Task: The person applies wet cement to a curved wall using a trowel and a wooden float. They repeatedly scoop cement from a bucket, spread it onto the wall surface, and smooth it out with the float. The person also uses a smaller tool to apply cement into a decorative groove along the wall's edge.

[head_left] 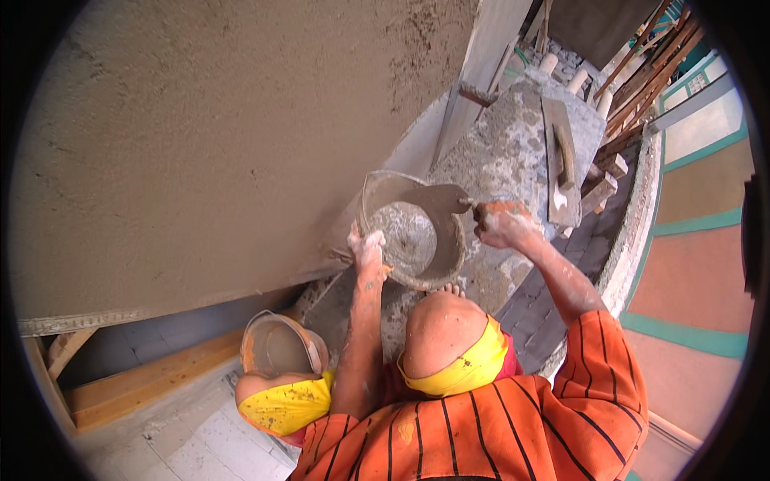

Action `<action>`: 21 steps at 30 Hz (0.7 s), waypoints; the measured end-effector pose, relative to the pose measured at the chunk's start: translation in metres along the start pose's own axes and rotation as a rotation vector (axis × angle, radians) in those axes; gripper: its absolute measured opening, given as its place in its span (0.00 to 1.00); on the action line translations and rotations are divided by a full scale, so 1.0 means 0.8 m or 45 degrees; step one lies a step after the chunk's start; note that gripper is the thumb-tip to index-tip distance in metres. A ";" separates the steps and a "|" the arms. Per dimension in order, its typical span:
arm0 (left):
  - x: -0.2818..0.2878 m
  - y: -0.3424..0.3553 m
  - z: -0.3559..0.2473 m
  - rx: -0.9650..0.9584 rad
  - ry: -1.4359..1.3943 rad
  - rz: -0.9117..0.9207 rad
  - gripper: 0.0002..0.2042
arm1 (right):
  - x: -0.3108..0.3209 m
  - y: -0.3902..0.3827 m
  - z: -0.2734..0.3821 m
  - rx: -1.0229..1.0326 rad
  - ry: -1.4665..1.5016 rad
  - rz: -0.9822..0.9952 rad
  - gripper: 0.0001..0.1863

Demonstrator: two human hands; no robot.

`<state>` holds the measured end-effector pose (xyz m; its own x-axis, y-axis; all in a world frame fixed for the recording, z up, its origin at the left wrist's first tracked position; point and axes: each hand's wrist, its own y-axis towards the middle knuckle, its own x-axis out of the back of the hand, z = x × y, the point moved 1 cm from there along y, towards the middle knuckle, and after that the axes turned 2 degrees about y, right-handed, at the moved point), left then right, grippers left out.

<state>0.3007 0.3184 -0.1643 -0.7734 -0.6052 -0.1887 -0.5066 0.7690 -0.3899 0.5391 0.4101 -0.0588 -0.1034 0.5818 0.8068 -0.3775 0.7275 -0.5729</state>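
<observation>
Item, one bucket (454,252), grey and mortar-crusted, between my two hands on a rough, splashed platform (505,144), just right of the wall's near part. Contents: wet grey mix (401,232), smooth and soupy, a small dimple near its middle, lying low with much of the inner wall bare above it; by my judgement the mixture is already wetted, with none of this batch's visible portion set hard. My left hand (368,248), whitened with residue, is closed over the bucket's left rim. My right hand (504,224) is wrapped around the handle of a trowel (437,198), its blade inside the bucket toward the far right; whether it touches the mix I cannot tell. Item, one wall (200,160), left, coated grey-brown over most of its face, rougher toward the far right; finishing there appears incomplete. Item, one float (561,164), wooden-handled, lying idle on the platform's far right. Item, one second bucket (318,350), near left, untouched.
</observation>
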 end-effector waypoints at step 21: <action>-0.014 0.012 -0.002 0.094 0.084 -0.038 0.34 | -0.134 0.021 -0.053 -0.050 1.812 0.563 0.11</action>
<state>0.3041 0.3331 -0.1647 -0.7829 -0.6110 -0.1168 -0.5023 0.7317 -0.4607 0.5827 0.3750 -0.1611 0.7710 0.5941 -0.2296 -0.5294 0.3975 -0.7495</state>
